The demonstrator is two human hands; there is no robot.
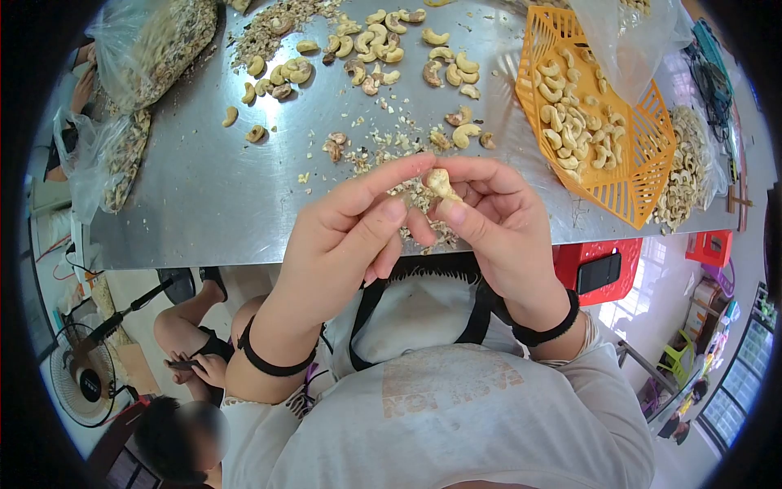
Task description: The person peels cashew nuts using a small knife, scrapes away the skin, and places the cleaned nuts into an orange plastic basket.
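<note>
My right hand [498, 216] pinches a pale cashew nut [441, 183] between thumb and forefinger, just above the front edge of the metal table [195, 220]. Beside it, my left hand [350, 224] is open, its forefinger reaching to the tip of the right forefinger. The left thumb stands apart from that finger, with nothing visible between them. Under and behind both hands lie crumbs and flakes of skin [399, 134]. Farther back, loose cashews [375, 41] are spread in small groups, some with brown skin patches.
An orange plastic basket [652, 151] with peeled cashews stands at the right. Clear bags of nut pieces [167, 61] are at the left, and more nuts [688, 163] at the far right. A phone [599, 273] lies on a red stool [570, 261]. A person [175, 440] sits lower left near a fan [85, 379].
</note>
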